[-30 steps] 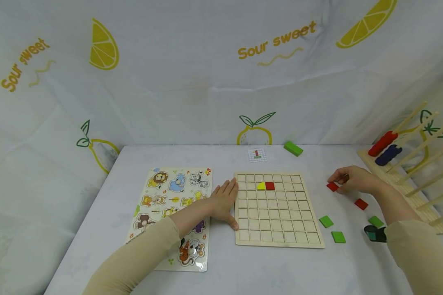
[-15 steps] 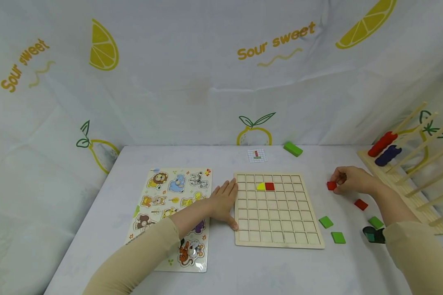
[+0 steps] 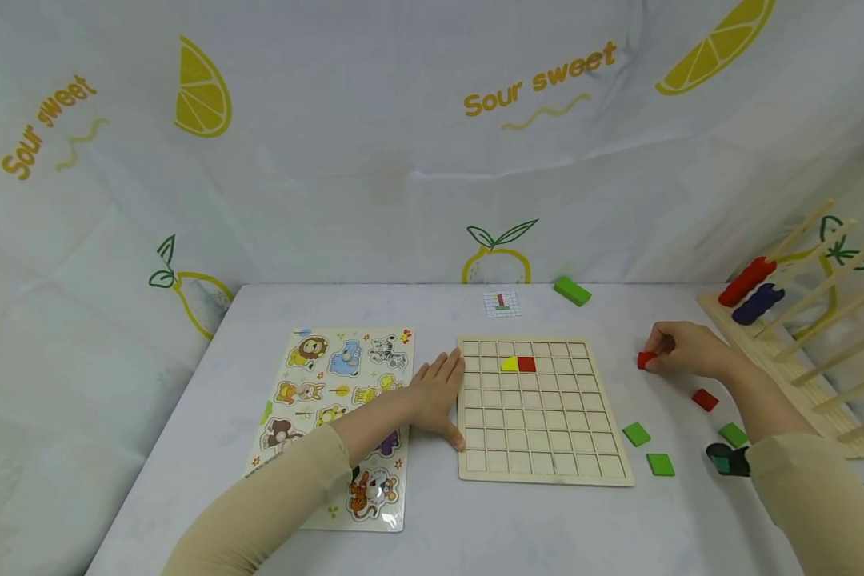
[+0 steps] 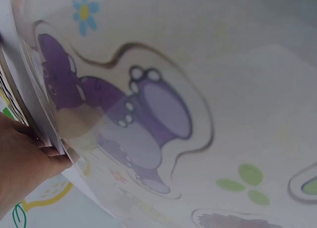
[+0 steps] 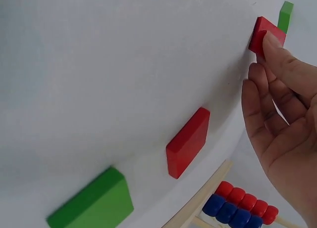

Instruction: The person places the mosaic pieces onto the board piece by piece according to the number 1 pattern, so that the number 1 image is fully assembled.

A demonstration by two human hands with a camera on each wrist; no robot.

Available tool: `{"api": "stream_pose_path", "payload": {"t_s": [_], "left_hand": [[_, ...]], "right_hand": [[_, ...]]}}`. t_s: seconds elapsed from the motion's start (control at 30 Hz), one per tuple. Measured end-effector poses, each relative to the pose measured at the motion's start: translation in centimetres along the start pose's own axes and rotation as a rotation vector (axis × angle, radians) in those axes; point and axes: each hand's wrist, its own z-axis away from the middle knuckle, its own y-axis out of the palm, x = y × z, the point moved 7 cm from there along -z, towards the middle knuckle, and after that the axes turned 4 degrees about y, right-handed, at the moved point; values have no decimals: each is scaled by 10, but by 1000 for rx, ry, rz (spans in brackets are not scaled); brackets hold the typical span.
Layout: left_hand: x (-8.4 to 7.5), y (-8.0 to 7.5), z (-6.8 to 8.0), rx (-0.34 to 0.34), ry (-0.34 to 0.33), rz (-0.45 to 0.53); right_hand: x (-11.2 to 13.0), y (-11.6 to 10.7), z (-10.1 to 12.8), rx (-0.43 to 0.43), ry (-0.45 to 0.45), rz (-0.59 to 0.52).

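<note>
Behind right hand (image 5: pixel 282 119), abacus beads (image 5: pixel 240 208)

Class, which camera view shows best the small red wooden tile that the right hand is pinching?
The right wrist view: the small red wooden tile fills the frame's corner, gripped by the right hand. The head view shows the tile small, partly behind fingers. The left wrist view misses it.

We see the grid board (image 3: pixel 545 412) mid-table, the animal puzzle (image 3: pixel 334 416) to its left, loose square tiles (image 3: pixel 636 434) to its right, and the bead rack (image 3: pixel 799 336) farthest right.
</note>
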Motion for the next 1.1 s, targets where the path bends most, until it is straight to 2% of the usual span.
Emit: {"api": "stream_pose_path", "payload": {"t_s": [0.17,0.33,0.53,0.93,1.1], "left_hand": [[0,-1,0,0,-3,-3],[-1,-1,0,-2,-1,-6],[0,0,0,-1,-3,-4],[0,-1,1,-6,0,-9],[1,1,-1,-9,-5,-14]], "right_hand": [[12,0,0,1,-54,5],[27,4,-2,20,-95,-42],[55,7,-1,11,-165,-61],[93,26,-5,26,-248,-122],[111,37,-4,73,-279,-142]]}}
